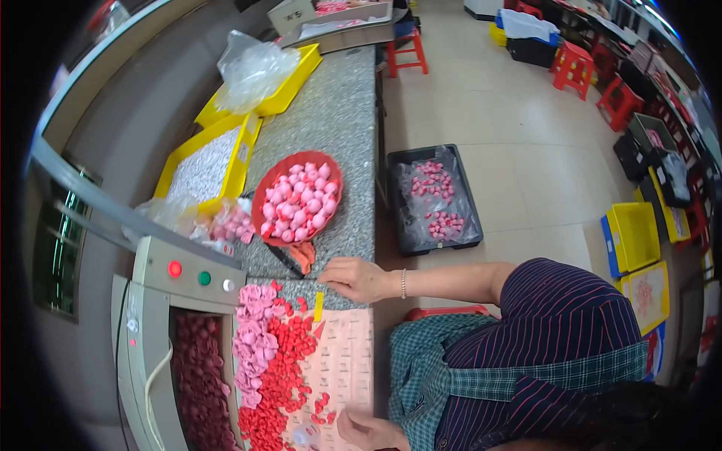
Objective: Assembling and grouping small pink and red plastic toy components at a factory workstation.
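Observation:
My right hand (355, 279) rests at the granite counter's edge, just above a strip of yellow tape (319, 306). Its fingers are curled together, and anything under them is hidden. Lower down, my left hand (367, 431) is at the edge of a pale pink printed sheet (344, 353), its fingers blurred. Small red pieces (290, 338) lie heaped and scattered on the sheet, a few close to my left hand. Pink, petal-like pieces (256, 342) are piled along its left side. Near the bottom edge sits a small clear object (305, 434).
A red basket (338, 174) of pink and red balls stands on the counter (350, 113). Beyond it are a yellow tray (247, 154) of white pieces and a bag (252, 71). A machine frame with buttons (184, 272) borders the left. A black crate (466, 237) lies on the floor.

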The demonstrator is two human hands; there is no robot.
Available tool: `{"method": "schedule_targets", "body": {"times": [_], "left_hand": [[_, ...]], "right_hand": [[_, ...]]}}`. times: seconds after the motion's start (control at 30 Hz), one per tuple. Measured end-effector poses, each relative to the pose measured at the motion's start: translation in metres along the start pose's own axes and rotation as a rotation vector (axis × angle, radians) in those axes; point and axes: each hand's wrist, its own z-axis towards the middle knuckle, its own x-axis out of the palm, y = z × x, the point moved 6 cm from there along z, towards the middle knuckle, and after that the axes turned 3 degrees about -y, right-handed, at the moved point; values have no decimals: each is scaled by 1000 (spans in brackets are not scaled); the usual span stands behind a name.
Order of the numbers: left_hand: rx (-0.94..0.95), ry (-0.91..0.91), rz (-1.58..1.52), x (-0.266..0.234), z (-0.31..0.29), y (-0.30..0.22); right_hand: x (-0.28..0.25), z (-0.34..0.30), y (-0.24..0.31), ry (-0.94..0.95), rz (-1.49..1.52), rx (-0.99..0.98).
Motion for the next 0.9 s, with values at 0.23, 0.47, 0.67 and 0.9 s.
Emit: {"method": "schedule_targets", "body": {"times": [0.23, 0.47, 0.67, 0.9], "left_hand": [[45, -135, 130, -1, -6, -10], [100, -152, 146, 2, -5, -18], [97, -183, 176, 3, -9, -9], [188, -72, 238, 11, -9, -7]], "right_hand": [[-4, -3, 1, -28, -56, -65], [-4, -3, -1, -46, -64, -78], [-5, -2, 4, -38, -77, -115], [-5, 0, -7, -38, 47, -2]]}}
